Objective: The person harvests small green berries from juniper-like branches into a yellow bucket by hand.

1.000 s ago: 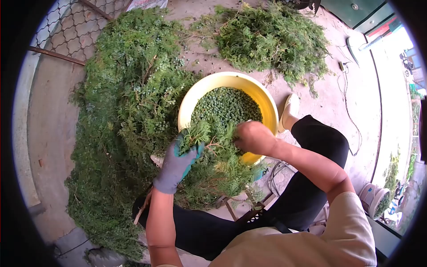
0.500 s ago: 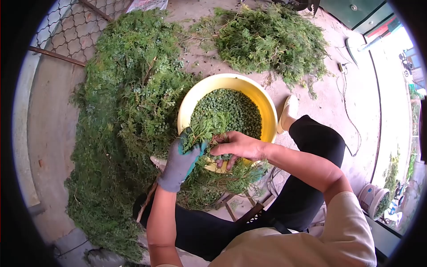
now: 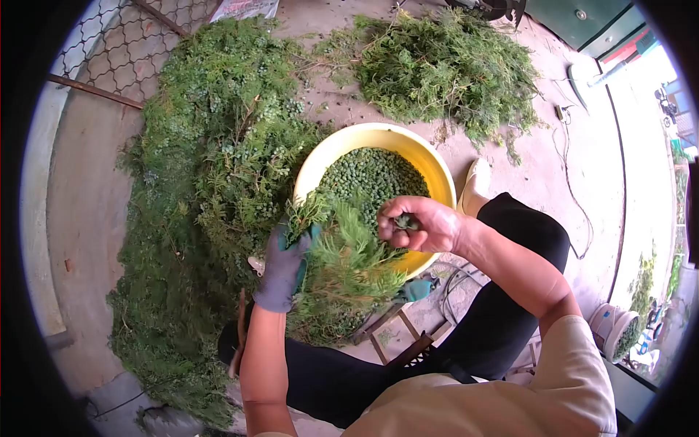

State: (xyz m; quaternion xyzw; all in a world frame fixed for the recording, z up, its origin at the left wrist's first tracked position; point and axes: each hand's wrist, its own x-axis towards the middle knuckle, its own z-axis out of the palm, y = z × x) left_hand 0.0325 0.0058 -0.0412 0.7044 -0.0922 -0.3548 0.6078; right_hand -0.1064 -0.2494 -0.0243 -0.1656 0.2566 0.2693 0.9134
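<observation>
A grey and teal glove covers my left hand (image 3: 284, 266), which is closed around a leafy evergreen branch (image 3: 349, 251). The branch's sprays are blurred and hang over the near side of a yellow bucket (image 3: 443, 175). Inside it lies a heap of small round green cones (image 3: 375, 171). My bare right hand (image 3: 419, 224) is above the bucket's right half, palm turned up. Its fingers curl around a few green cones (image 3: 406, 222).
A large pile of cut evergreen branches (image 3: 189, 218) spreads along the left. Another branch pile (image 3: 451, 69) lies beyond the bucket. A cable (image 3: 571, 182) runs over the floor at right, near a small white pail (image 3: 608, 324). A wooden frame (image 3: 393, 328) stands below the bucket.
My right hand has come away from the branch, moved up and right, and turned palm up with cones in it. My left hand shifted slightly left and down with the branch.
</observation>
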